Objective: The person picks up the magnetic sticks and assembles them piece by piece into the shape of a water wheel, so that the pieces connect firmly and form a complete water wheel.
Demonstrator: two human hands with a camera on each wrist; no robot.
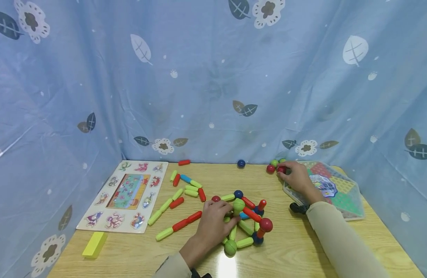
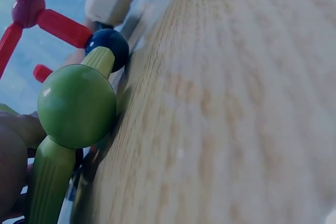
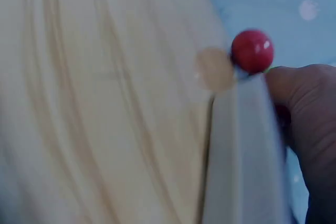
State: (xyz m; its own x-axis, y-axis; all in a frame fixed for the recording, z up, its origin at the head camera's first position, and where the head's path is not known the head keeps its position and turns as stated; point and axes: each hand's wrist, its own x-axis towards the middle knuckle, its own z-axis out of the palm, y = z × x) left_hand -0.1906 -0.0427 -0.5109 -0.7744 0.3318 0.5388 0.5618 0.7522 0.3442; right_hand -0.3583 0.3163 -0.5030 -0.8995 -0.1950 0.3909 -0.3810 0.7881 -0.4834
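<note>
At the table's centre stands a frame of coloured rods and balls, with a green ball (image 1: 230, 247) at its near corner and a red ball (image 1: 266, 224) on a raised corner. My left hand (image 1: 215, 222) grips the frame's left side, its fingers curled by the raised green ball (image 1: 238, 205); the grasped part is mostly hidden. In the left wrist view, a green rod (image 2: 50, 182) runs beside the fingers. At the back right, my right hand (image 1: 296, 179) pinches a dark red ball (image 1: 281, 170). Another red ball (image 1: 270, 168) and a green ball (image 1: 274, 162) lie beside it.
A clear lidded case (image 1: 349, 197) lies under and beside my right forearm. Loose rods (image 1: 180, 225) spread left of the frame, near a picture puzzle board (image 1: 89, 204) and a yellow block (image 1: 94, 245). A blue ball (image 1: 241, 163) sits by the curtain.
</note>
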